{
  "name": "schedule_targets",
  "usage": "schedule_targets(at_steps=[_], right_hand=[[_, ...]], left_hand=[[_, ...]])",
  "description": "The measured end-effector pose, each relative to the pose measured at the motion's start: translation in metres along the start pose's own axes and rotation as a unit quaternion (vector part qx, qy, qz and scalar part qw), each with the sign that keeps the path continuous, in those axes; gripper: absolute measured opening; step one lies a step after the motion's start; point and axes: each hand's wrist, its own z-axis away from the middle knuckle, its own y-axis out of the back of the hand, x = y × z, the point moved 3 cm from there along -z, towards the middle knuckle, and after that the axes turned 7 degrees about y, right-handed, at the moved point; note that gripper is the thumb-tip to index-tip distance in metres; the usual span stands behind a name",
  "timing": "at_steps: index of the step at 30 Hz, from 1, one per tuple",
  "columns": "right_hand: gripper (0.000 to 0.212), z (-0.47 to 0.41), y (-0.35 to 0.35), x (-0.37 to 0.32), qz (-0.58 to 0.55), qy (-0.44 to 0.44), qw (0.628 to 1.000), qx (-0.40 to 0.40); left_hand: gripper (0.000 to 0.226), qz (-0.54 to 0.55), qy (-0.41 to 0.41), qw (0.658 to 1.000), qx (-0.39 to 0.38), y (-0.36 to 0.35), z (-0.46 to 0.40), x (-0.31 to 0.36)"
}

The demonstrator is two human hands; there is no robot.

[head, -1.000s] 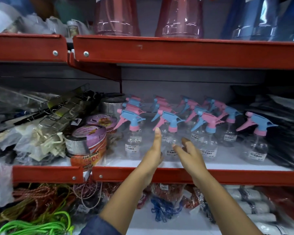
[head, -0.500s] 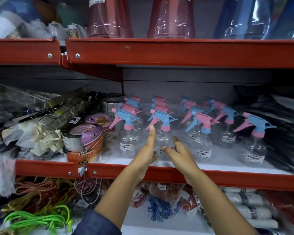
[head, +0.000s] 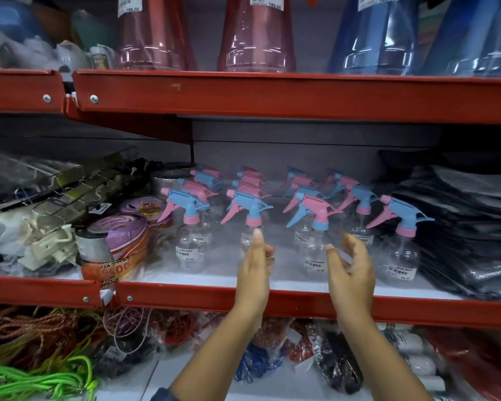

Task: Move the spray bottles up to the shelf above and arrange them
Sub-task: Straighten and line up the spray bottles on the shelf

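Note:
Several clear spray bottles with pink and blue trigger heads stand in rows on the middle shelf (head: 203, 280). My left hand (head: 255, 264) is raised with fingers apart in front of the second front bottle (head: 250, 215), partly hiding its body. My right hand (head: 350, 267) is open with curled fingers right beside the third front bottle (head: 313, 250). A further bottle (head: 401, 250) stands at the right end, another (head: 187, 244) at the left. Neither hand holds anything. The shelf above (head: 272, 94) has a red front rail.
Large pink (head: 154, 33) and blue containers (head: 370, 36) fill the upper shelf. Tape rolls (head: 113, 238) and bagged hardware lie left of the bottles. Dark folded packs (head: 469, 227) are stacked to the right. Cords and ropes (head: 41, 380) fill the lowest shelf.
The hands have spread apart; the right hand moved right toward the third front bottle. The view has come closer to the middle shelf.

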Motion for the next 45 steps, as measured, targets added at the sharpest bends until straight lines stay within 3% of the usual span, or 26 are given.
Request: schedule_targets(at_steps=[3, 7, 10, 24, 28, 32, 35, 40, 45], right_hand=[[0.048, -0.010, 0.005, 0.009, -0.008, -0.074, 0.993, -0.095], [0.052, -0.013, 0.007, 0.012, -0.026, -0.123, 0.977, -0.174], [0.043, -0.015, 0.008, 0.009, -0.038, -0.115, 0.973, -0.197], [0.054, -0.024, 0.007, 0.016, -0.067, -0.132, 0.953, -0.263], [0.053, -0.024, 0.019, 0.020, -0.069, -0.106, 0.972, -0.198], [0.034, -0.027, 0.062, 0.025, -0.022, -0.001, 1.000, 0.003], [0.030, -0.040, 0.092, 0.034, -0.003, 0.024, 0.996, 0.086], [0.046, -0.059, 0.106, 0.053, 0.015, -0.068, 0.997, -0.013], [0.052, -0.072, 0.107, 0.058, 0.038, -0.095, 0.992, -0.070]], left_hand=[[0.097, -0.012, 0.081, 0.990, -0.112, -0.028, -0.002, 0.000], [0.095, 0.006, 0.108, 0.979, -0.171, -0.049, -0.002, 0.004], [0.103, 0.019, 0.119, 0.976, -0.179, -0.056, -0.004, 0.002], [0.103, 0.024, 0.109, 0.983, -0.145, -0.063, -0.005, 0.002], [0.097, -0.008, 0.085, 0.992, -0.097, -0.069, 0.005, 0.003], [0.087, -0.015, 0.012, 1.000, -0.021, -0.086, 0.019, 0.000], [0.081, -0.012, 0.021, 0.997, -0.070, -0.114, 0.023, 0.002], [0.081, -0.032, 0.089, 0.976, -0.198, -0.172, 0.025, 0.008], [0.067, -0.024, 0.089, 0.971, -0.221, -0.198, 0.023, 0.009]])
